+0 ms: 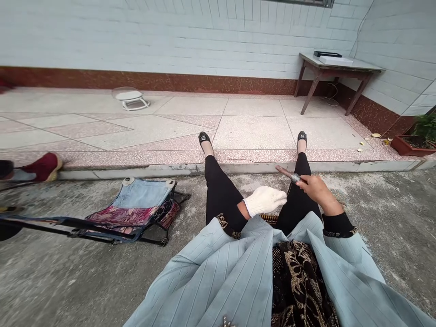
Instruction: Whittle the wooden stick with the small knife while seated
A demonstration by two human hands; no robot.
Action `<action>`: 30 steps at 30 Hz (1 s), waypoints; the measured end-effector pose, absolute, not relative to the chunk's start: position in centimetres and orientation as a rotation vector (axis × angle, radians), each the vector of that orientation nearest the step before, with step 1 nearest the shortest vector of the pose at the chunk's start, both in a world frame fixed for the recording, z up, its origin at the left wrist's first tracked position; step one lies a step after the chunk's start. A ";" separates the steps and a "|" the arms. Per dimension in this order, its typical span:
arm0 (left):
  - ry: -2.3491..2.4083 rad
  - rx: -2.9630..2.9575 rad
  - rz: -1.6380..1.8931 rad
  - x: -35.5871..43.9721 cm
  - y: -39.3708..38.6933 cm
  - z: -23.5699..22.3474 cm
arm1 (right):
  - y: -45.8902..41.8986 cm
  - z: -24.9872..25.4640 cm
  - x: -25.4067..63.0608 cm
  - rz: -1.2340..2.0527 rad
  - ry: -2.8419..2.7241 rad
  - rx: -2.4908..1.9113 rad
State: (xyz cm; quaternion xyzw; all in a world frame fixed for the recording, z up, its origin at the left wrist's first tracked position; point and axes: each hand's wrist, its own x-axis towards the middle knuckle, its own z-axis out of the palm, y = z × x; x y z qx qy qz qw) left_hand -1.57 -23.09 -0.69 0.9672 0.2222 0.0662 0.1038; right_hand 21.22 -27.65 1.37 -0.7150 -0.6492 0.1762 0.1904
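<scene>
My left hand (pixel 267 200), in a white knitted glove, is held over my lap with its fingers pressed together. From its fingertips a thin strand runs up to a wooden stick (pixel 284 171); whether it is wire or thread is hard to tell. Silvery wire-like winding (pixel 294 177) wraps the stick near its gripped end. My bare right hand (pixel 315 190) is closed around that end, and the stick points up and to the left. Below my left hand, between my thighs, part of a dark thing with a row of yellowish pieces (pixel 269 219) shows, mostly hidden.
A folding chair with a patchwork cloth seat (pixel 136 200) stands on the concrete to my left. Another person's red shoe (pixel 46 167) is beyond it. My feet rest on a raised tiled step (pixel 252 129). Farther off are a white stool (pixel 131 97), a wooden table (pixel 340 68) and a planter (pixel 412 145).
</scene>
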 end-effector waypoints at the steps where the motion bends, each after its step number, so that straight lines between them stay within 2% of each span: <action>1: 0.645 2.902 0.192 -1.7 -23.1 -0.3 | -27.7 1.4 21.1 0.429 -1.901 -2.064; 3: 0.613 2.967 0.188 -1.8 -22.9 0.5 | -27.9 1.6 20.5 0.393 -2.053 -2.103; 5: 0.581 2.993 0.191 -1.8 -22.4 1.4 | -28.2 2.2 19.8 0.493 -2.199 -2.097; 10: 0.501 2.842 0.233 -2.1 -19.9 2.9 | -29.5 4.4 18.8 1.232 -2.353 -1.715; 12: 0.450 2.631 0.264 -2.3 -19.2 2.8 | -30.0 5.1 19.0 1.331 -2.322 -1.491; 16: 0.388 2.198 0.323 -2.5 -19.5 0.7 | -30.1 4.9 19.8 1.344 -2.088 -1.272; 21: 0.630 1.965 0.445 -1.7 -21.6 -1.9 | -29.6 3.5 19.5 1.354 -1.805 -1.199; 27: 0.604 2.114 0.439 -1.3 -22.0 -1.1 | -28.9 3.0 19.4 1.260 -1.525 -1.246; 30: 0.651 2.428 0.334 -1.6 -22.2 -0.8 | -28.4 2.5 20.0 1.067 -1.488 -1.418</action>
